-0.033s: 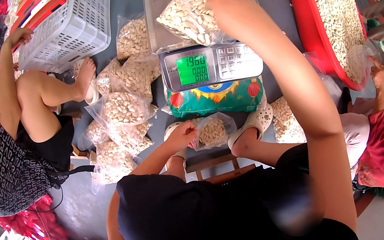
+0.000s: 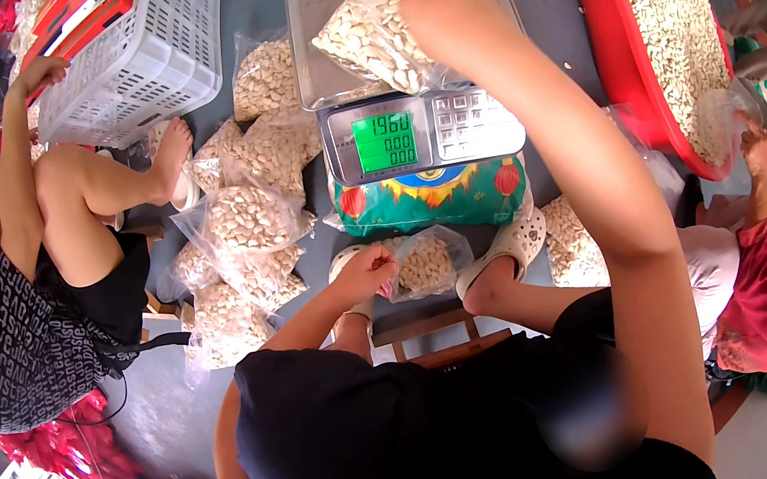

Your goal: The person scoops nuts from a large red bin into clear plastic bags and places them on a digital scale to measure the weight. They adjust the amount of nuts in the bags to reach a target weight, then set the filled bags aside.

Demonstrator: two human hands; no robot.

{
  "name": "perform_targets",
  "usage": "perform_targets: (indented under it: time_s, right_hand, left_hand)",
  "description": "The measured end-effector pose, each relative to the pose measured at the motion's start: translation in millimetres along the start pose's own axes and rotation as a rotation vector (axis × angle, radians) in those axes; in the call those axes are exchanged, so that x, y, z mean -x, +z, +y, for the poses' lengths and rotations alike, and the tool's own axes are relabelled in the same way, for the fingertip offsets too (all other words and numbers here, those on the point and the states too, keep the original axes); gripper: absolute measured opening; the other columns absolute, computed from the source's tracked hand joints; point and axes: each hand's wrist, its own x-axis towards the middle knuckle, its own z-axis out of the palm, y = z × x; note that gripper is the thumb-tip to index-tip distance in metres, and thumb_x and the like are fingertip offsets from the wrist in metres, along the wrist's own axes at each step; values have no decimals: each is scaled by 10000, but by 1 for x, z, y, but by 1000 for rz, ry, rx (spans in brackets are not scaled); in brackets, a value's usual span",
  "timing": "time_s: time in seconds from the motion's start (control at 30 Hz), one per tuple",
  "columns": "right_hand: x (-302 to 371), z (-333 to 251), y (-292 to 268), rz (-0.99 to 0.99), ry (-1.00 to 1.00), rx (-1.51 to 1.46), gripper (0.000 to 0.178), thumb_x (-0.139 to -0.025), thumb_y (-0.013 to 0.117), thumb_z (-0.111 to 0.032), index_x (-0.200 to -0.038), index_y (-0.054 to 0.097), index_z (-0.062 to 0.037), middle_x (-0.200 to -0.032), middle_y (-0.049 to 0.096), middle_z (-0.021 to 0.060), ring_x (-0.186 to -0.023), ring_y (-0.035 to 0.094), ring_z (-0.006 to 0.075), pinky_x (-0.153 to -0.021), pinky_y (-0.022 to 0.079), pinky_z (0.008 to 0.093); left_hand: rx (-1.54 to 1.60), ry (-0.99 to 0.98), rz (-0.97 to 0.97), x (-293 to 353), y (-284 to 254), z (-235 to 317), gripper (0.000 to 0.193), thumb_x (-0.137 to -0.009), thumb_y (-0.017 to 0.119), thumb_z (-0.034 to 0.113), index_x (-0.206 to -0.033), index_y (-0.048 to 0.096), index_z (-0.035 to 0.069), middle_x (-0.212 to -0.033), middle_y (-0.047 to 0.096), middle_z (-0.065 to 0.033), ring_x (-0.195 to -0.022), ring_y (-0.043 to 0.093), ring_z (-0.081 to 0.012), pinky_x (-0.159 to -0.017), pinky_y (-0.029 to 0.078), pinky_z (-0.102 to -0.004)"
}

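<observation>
The right hand (image 2: 442, 11) is reaching forward over the digital scale (image 2: 424, 131) and is resting on a clear plastic bag of pale nuts (image 2: 367, 34); whether its fingers are closed on the bag cannot be told from this view. The bag is lying on the scale's steel weighing tray (image 2: 309, 8). The green display (image 2: 384, 141) is glowing. The left hand (image 2: 366, 271) is curling shut on the edge of a smaller nut bag (image 2: 426, 263), which is lying on the floor between the person's feet, just below the scale. More filled bags (image 2: 249, 221) are lying to the left. A red tub of loose nuts (image 2: 671, 19) is standing at the right.
</observation>
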Motion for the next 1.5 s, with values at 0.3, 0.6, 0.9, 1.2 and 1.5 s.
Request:
perform_targets:
  time_s: [0.3,0.6,0.9,1.2,1.5]
  right_hand:
    - [-49,-13,69,230,-80,106,246,-822,578,-196,-1036,605,-77,-1183,547,138,-1059,569,312,-822,499,404]
    - [-89,16,56,80,-32,-1,275,-900,482,-294,-1044,628,-110,-994,669,138,-961,639,300,-788,512,435]
    - [-4,16,17,72,18,-657,303,-902,520,-332,-1016,596,-62,-852,656,116,-774,625,228,-670,491,373]
    - [171,-75,181,-651,-251,-452,167,-828,542,-244,-889,602,-101,-806,626,126,-759,624,310,-644,503,401]
    - [194,-118,249,-558,-343,-266,223,-790,566,-205,-934,681,-80,-883,662,116,-837,661,269,-693,525,442]
  left_hand:
    - [-12,-33,0,-5,3,-6,147,-893,581,147,-975,544,31,-784,595,-30,-646,593,-102,-565,495,-241]
    - [-29,9,-30,-8,8,-2,143,-884,587,130,-956,542,15,-763,579,-26,-630,563,-97,-540,477,-255]
    - [9,-5,-17,-6,7,-5,147,-913,564,156,-975,539,24,-763,594,-30,-624,592,-108,-542,491,-247]
    - [144,-91,23,-6,4,-8,184,-923,532,173,-1018,477,25,-781,578,-78,-615,634,-195,-558,549,-313]
    - [276,-86,92,0,4,-3,144,-904,519,134,-972,467,19,-792,560,-98,-595,615,-191,-523,578,-352]
